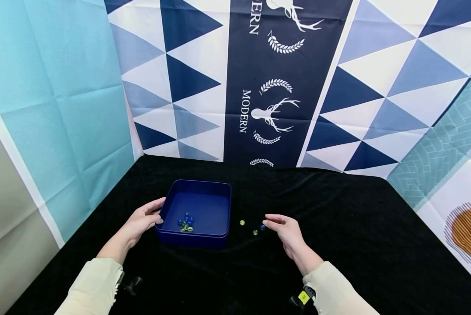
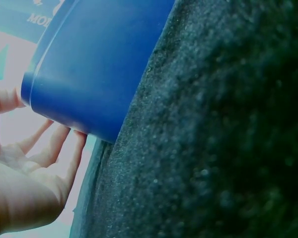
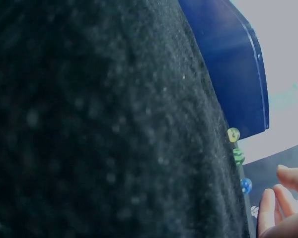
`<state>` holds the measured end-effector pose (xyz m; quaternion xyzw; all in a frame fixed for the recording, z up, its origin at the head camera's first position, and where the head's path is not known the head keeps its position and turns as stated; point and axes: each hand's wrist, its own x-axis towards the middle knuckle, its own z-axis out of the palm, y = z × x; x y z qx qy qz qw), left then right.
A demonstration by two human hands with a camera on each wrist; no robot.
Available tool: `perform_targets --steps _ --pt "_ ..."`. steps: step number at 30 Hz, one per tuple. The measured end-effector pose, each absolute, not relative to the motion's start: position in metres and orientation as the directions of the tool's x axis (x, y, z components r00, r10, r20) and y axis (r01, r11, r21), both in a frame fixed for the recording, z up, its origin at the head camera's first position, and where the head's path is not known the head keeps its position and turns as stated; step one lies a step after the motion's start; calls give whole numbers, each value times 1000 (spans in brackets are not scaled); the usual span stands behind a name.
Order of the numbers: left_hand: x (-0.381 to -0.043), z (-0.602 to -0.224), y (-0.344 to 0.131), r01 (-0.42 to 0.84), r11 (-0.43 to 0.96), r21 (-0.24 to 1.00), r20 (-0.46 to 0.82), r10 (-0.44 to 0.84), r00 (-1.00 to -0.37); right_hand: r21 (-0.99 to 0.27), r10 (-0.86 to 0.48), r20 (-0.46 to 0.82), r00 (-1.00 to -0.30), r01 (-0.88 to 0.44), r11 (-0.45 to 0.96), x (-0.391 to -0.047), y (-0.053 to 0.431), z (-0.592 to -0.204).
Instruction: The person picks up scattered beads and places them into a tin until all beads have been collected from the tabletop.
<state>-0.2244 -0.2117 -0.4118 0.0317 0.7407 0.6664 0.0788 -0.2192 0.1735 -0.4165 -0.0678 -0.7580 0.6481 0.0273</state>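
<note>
A dark blue open box [image 1: 213, 236] stands on the black cloth, with several blue and green-yellow marbles [image 1: 187, 223] inside, towards its front left. My left hand [image 1: 142, 221] holds the box's left side, thumb at the rim and fingertips against the outer wall. To the right of the box lie three marbles: a yellow one [image 1: 242, 222], a green one [image 1: 255, 232] and a blue one [image 1: 262, 227]. Close beside the blue marble is my right hand [image 1: 285, 232], its thumb and fingers loosely bent. In the right wrist view, a gap shows between its fingertips and that marble.
Black cloth [image 1: 357, 236] covers the table. Patterned hangings [image 1: 196, 65] rise behind it, and a light blue one [image 1: 62, 96] stands along the left side. Dark straps with small devices [image 1: 304, 295] sit at the cuffs.
</note>
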Motion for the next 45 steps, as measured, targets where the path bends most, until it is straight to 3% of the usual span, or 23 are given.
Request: perform_targets --steps 28,45 --pt "-227 -416 -215 -50 113 992 -67 150 -986 -894 81 -32 -996 65 443 -225 171 -425" --pt "-227 -417 -215 -44 125 991 -62 151 -987 -965 115 -90 -989 115 235 -228 171 -420"
